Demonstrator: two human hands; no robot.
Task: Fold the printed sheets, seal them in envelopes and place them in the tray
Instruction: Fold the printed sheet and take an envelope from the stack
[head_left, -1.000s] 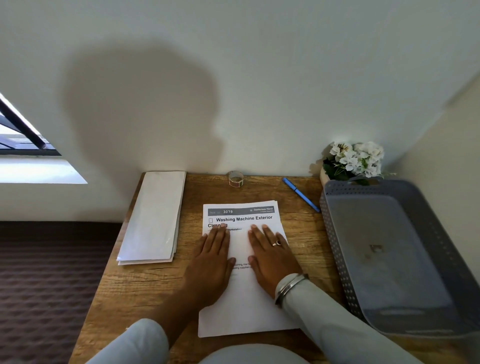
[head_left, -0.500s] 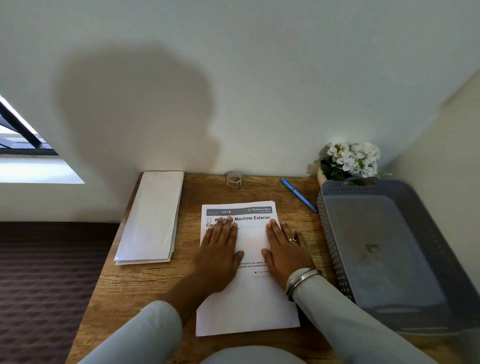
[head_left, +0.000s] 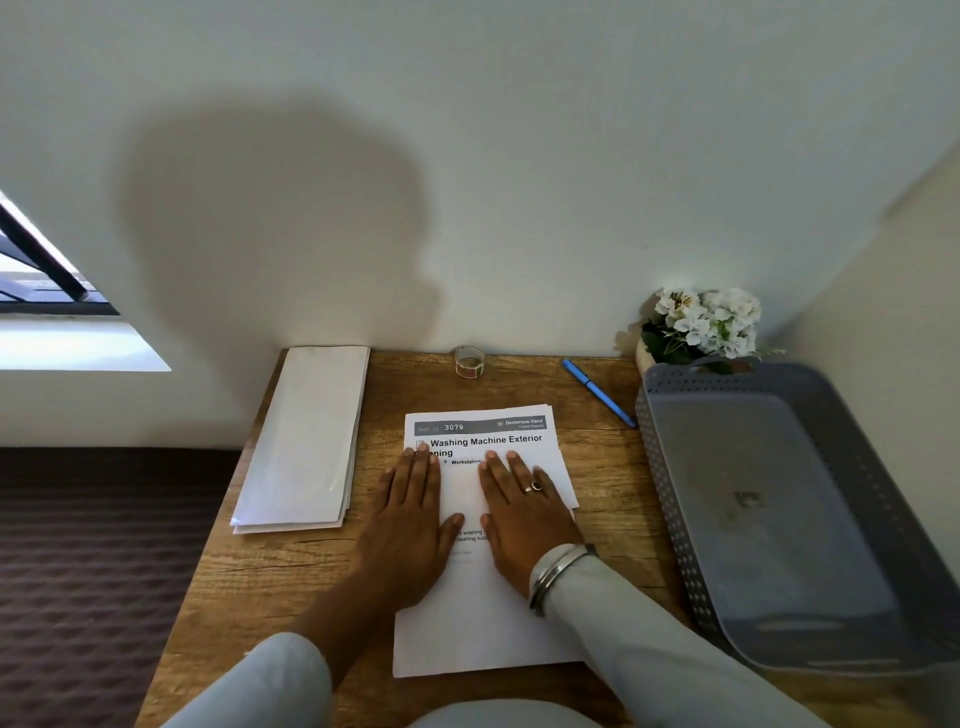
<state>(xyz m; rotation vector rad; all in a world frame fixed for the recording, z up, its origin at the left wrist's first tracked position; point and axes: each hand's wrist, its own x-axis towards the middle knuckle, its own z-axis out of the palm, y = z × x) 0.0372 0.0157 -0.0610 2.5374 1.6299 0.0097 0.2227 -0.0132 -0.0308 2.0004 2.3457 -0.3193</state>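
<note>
- At the far left of my feed, a window (head_left: 47, 291) cut into the wall above a dark ribbed carpet (head_left: 93, 571).
- A stack of white envelopes (head_left: 306, 436) lay lengthwise on the left side of the wooden table (head_left: 270, 582), its far end near the wall and well apart from both hands.
- The left hand (head_left: 410, 525) lay palm down on the left part of the printed sheets (head_left: 483, 634). Its fingers were straight and close together, and their tips covered the start of the heading.
- The printed sheets sat in the middle of the table as a small pile with the edges slightly fanned at the top right. I could read "3079" and "Washing Machine Exterior" on the top sheet, which lay flat and unfolded.
- A small roll of tape (head_left: 469, 360) stood against the wall, beyond the sheets.
- The right hand (head_left: 524, 519) pressed flat on the right part of the same pile, fingers straight and a little spread. It wore a ring (head_left: 535, 487) on one finger and a metal bangle (head_left: 558, 574) at the wrist. The two thumbs pointed at each other with a strip of paper between them.
- A blue pen (head_left: 597, 392) lay slanted between the sheets and the tray.
- White flowers (head_left: 701, 325) stood in the far corner, just behind the tray.
- The grey tray (head_left: 670, 483), its walls perforated, took up the right side of the table, beside the sheets but not touching them.
</note>
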